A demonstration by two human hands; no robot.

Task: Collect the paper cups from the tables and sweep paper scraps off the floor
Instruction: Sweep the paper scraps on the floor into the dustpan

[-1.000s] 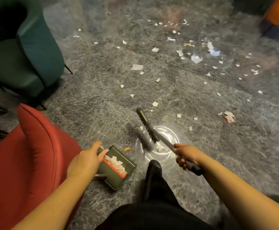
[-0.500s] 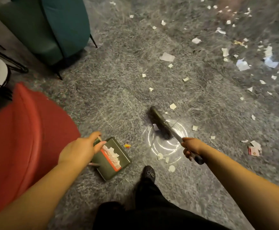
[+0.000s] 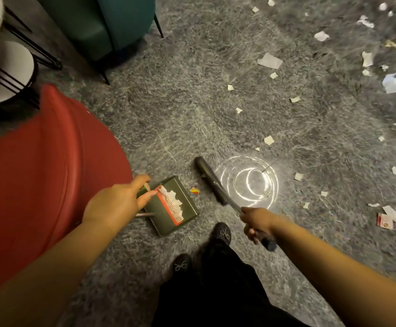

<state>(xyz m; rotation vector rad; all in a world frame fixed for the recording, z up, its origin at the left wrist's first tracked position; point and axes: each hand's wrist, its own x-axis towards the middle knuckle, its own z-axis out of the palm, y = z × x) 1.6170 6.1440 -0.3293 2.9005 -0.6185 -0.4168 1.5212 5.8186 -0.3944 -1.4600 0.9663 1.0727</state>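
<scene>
My left hand (image 3: 115,204) grips the handle of a dark green dustpan (image 3: 175,208) that rests on the grey carpet, with white paper scraps (image 3: 174,201) lying against its red comb edge. My right hand (image 3: 257,221) holds the handle of a dark brush (image 3: 210,179), whose head lies on the carpet just right of the pan. A small yellow and red scrap (image 3: 194,190) lies between pan and brush. Several white paper scraps (image 3: 268,140) are scattered over the carpet ahead and to the right, with a larger one (image 3: 269,60) farther off.
A red armchair (image 3: 39,175) stands close at the left. A teal armchair (image 3: 112,22) stands behind it, beside a white round table (image 3: 6,74) on black wire legs. A bright ring of light (image 3: 247,182) falls on the carpet. My black shoes (image 3: 221,233) stand below the pan.
The brush has swept left towards the dustpan, and the scraps near the light ring are gone from there. The view has turned left and downward. My left hand keeps the pan in place.
</scene>
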